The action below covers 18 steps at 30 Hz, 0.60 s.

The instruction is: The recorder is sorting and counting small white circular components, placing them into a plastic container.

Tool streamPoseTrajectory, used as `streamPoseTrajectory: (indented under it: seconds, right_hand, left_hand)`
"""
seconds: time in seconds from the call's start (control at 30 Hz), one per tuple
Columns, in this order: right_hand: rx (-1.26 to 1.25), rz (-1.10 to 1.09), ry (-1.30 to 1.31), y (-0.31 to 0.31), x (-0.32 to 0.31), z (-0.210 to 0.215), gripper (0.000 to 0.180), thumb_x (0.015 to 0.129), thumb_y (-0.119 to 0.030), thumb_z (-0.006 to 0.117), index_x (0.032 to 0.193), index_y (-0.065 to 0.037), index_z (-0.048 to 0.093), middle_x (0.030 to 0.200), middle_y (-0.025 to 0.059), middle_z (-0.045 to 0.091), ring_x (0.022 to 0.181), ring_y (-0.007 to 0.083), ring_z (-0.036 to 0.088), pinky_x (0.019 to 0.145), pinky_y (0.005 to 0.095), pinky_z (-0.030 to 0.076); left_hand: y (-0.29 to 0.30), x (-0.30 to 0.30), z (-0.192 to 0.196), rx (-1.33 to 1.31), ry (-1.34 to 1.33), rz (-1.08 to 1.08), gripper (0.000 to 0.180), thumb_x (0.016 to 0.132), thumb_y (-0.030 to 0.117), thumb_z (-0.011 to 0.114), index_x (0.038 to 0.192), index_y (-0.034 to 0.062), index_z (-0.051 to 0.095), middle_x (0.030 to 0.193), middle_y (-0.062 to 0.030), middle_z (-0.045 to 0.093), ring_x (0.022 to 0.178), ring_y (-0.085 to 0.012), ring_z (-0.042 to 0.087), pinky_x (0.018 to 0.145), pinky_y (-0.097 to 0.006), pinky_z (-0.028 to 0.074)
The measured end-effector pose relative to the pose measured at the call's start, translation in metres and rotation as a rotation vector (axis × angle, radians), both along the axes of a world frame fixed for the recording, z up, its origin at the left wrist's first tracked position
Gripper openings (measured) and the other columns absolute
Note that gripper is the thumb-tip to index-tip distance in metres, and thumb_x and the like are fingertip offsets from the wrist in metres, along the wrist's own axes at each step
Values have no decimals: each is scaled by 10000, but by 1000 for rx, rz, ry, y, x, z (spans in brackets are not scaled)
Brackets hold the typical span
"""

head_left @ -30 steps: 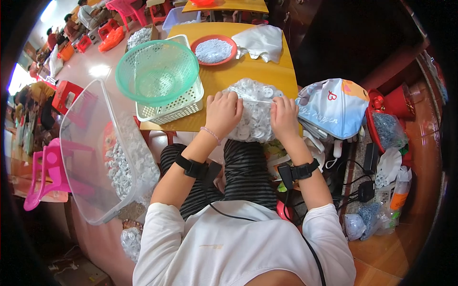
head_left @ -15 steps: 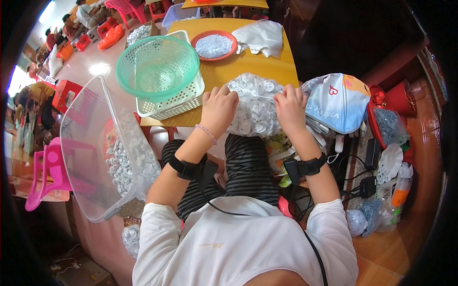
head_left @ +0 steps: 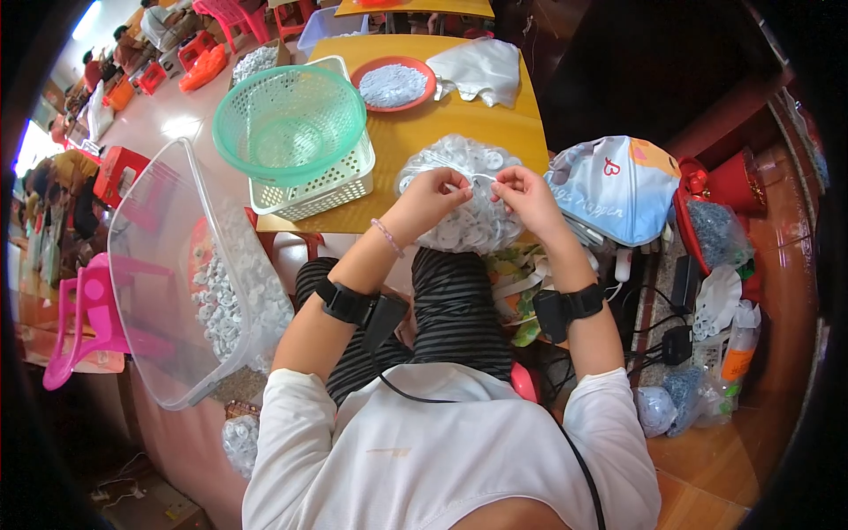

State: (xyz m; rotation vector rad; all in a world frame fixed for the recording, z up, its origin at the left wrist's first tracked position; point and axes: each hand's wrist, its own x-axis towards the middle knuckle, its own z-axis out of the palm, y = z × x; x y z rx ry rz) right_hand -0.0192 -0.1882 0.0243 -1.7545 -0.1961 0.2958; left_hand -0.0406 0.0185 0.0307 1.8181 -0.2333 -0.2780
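Observation:
A clear plastic bag (head_left: 473, 225) full of white, ring-like plastic pieces rests at the yellow table's near edge, just above my knees. Over its top, a thin white tie or twisted strip of plastic (head_left: 480, 176) runs between my two hands. My left hand (head_left: 435, 199) pinches one end of it with thumb and forefinger. From the other side, my right hand (head_left: 528, 199) pinches the opposite end. Both hands hover close above the bag, a few finger widths apart. Whether the strip is a separate tie or part of the bag, I cannot make out.
On the yellow table (head_left: 402, 132) stand a green colander (head_left: 291, 124) over a white basket (head_left: 353, 181), a red plate (head_left: 424, 95) of small pieces and a white cloth (head_left: 481, 71). A large clear bin (head_left: 150, 291) is at left. A blue printed bag (head_left: 609, 190) lies right.
My hands have come closer together over the bag, drawing the strip's ends inward. Earlier they were spread to the bag's two sides.

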Motion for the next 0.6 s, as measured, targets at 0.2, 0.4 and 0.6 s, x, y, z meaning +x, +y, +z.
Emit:
streamPoseTrajectory:
  seconds: [0.2, 0.4, 0.6]
  right_hand:
    - [260, -99, -87, 14, 4, -7, 122, 862, -109, 648, 943, -27, 609, 917, 8, 632, 719, 50, 539, 636, 184, 413]
    - [467, -117, 165, 15, 13, -12, 127, 880, -135, 636, 967, -56, 585, 856, -10, 609, 709, 53, 543, 589, 176, 372]
    - [533, -75, 247, 15, 16, -12, 134, 891, -137, 622, 985, -73, 552, 875, 6, 627, 700, 50, 541, 568, 176, 366]
  left_hand:
    - [-11, 11, -15, -471, 12, 126, 196, 890, 221, 647, 986, 55, 604, 938, 23, 623, 829, -66, 533, 716, -226, 422]
    - [-13, 17, -11, -422, 17, 173, 167, 903, 229, 630, 983, 88, 590, 931, 29, 634, 847, -56, 543, 678, -209, 397]
    - [-6, 15, -9, -512, 128, 134, 210, 929, 246, 590, 987, 48, 546, 922, -40, 635, 952, -139, 625, 742, -247, 476]
